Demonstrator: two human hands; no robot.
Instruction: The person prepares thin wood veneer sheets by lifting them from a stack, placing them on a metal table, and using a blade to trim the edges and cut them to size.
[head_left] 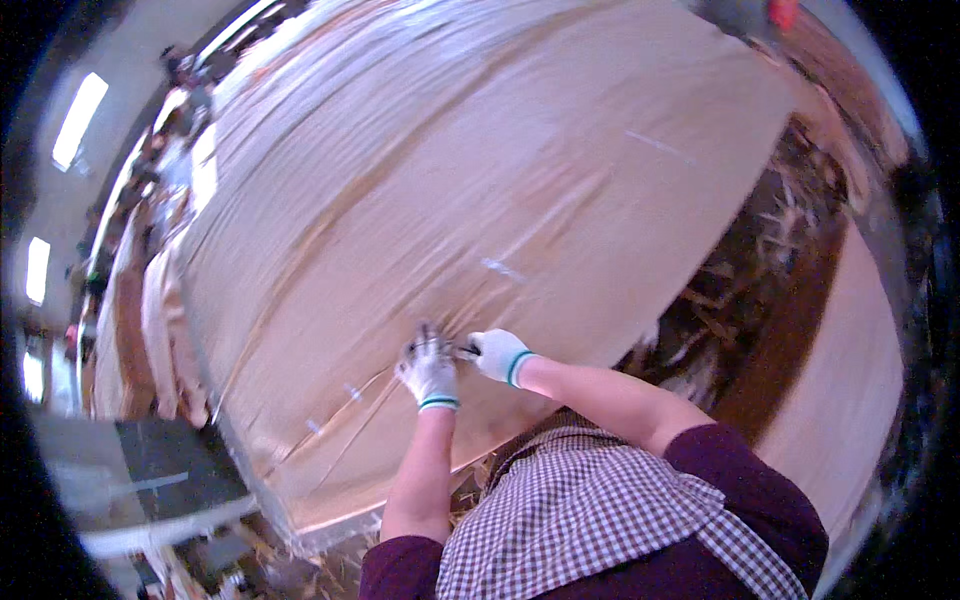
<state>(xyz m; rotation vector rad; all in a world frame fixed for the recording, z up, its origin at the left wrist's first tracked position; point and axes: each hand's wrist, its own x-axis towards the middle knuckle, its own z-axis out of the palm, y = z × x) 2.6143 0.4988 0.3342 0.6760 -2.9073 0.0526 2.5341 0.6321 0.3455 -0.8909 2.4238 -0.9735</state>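
Matt, thin wood makes up the big veneer sheet (640,190), its grain streaked and its surface rippled with creases; the pale tape strip (502,269) on it looks smooth. The white work gloves (432,380) are matt fabric. The checked apron (570,510) and dark sleeve (745,480) are dull cloth. Splintered wood scraps (784,215) look rough.

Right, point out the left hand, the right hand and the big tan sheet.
Left hand (431,374): head view, on its gloved back.
Right hand (497,356): head view, on its gloved back.
Big tan sheet (480,205): head view, on its bare upper surface.
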